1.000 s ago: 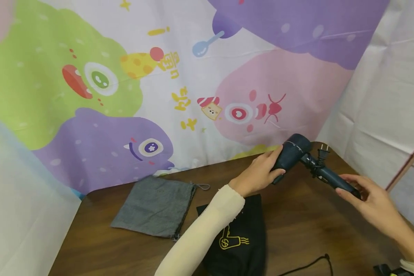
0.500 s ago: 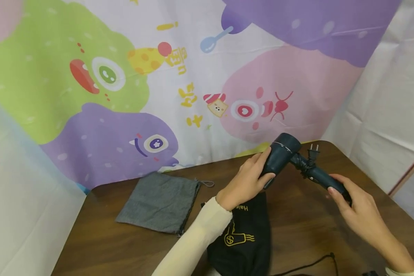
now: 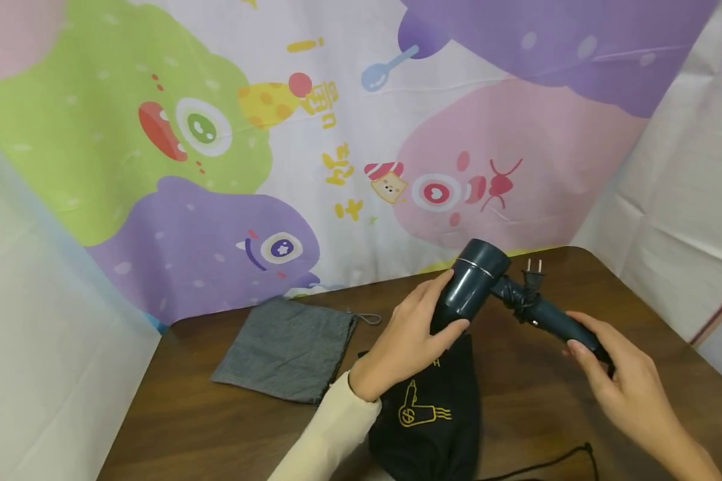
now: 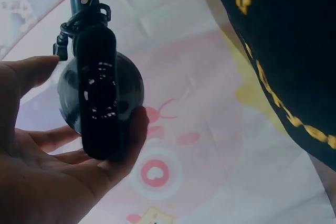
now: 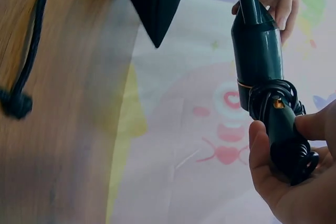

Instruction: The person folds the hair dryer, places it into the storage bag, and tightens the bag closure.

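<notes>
On one table (image 3: 535, 414), two bags (image 3: 285, 351) (image 3: 433, 444); above, one hair dryer (image 3: 472, 290), left grip (image 3: 404, 337) clasping barrel (image 5: 257, 51), right grip (image 3: 626, 371) pinching handle (image 3: 559, 324).

You are at a wood-grained tabletop (image 3: 529, 401) in a small, cloth-screened space, for a cartoon-printed backdrop (image 3: 355, 133) hangs behind it and creased white sheets (image 3: 686, 220) wall both sides, though you cannot tell the building's kind.
</notes>
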Tool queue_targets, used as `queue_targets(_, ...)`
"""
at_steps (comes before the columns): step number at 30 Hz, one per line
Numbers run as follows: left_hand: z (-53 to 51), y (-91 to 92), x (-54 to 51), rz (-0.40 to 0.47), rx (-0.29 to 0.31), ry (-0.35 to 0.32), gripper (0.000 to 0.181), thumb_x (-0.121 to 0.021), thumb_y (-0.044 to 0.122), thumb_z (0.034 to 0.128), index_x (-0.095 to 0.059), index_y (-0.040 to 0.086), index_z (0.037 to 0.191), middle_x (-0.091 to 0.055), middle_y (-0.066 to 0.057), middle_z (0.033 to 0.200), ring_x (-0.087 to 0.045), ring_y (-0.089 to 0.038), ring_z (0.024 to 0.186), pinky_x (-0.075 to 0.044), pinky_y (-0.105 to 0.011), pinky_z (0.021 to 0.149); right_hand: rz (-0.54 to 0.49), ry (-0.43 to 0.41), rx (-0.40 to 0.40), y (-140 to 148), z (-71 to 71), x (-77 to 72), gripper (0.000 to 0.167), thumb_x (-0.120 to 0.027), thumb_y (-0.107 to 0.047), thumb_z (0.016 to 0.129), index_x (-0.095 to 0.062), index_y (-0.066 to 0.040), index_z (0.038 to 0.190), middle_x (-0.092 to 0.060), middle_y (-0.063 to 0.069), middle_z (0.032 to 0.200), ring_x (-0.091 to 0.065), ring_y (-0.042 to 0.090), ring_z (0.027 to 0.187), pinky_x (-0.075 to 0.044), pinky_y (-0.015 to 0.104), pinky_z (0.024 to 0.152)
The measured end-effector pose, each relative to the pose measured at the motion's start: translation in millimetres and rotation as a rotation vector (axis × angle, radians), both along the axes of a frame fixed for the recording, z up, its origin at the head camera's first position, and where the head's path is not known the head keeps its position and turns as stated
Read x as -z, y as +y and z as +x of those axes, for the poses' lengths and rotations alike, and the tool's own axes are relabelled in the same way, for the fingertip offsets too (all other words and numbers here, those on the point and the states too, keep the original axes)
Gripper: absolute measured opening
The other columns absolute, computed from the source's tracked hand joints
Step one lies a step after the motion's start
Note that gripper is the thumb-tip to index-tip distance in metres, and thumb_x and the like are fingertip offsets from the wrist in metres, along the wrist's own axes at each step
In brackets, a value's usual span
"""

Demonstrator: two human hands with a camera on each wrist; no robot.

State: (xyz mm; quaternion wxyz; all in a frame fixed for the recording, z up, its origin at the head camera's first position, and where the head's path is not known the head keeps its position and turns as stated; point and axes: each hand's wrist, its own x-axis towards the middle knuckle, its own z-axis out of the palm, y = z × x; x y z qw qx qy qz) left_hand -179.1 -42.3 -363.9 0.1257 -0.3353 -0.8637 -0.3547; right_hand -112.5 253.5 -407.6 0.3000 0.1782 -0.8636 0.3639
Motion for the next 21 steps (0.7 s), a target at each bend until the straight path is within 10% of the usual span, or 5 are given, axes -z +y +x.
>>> queue_targets(21,68.0,-54.7,5.0,0.294,-0.061,-0.196,0.054,-0.064,0.030,0.0987,-0.042,0.034,0.148,-0.049,-0.001,0.126,-0.053,-0.017,0.110,-0.052,-0.036,0.084,-0.025,-0.042,-0.201,-33,25.6,-8.2,0.057,-0.066,0.013,0.087,-0.056,-0.007,0.140,-0.063,0.000,0.125,-0.061,0.003,0.092,-0.045,0.011,0.076)
